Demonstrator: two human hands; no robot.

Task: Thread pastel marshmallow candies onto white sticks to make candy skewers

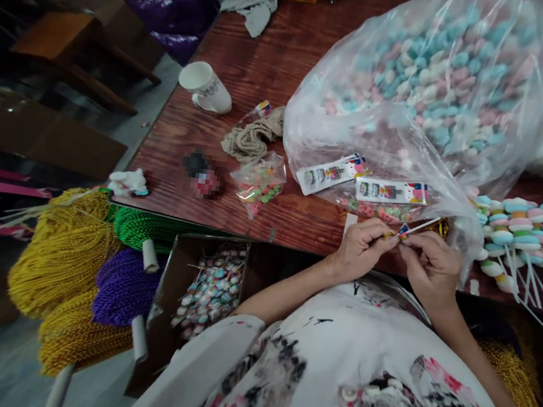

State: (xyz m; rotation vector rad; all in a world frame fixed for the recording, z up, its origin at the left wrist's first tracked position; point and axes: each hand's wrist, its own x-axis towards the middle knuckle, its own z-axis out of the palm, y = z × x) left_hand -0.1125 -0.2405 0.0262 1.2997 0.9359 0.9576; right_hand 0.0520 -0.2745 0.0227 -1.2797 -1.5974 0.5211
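Fingers [374, 234] on stick [424, 225] near candy-filled bag [314, 112]

Single head view, worn by the person and aimed forward and steeply down, over the white floral shirt [331, 353] at bottom centre to the wooden surface [266, 61] above it. Range: shirt and both forearms close, hands right of centre a little farther, stool [62, 39] at upper left well beyond. Surface's left edge runs obliquely; no second view, hence no shared region.

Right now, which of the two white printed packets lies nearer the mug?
The left one, set at a slant; the other packet lies nearly level, farther from the mug.
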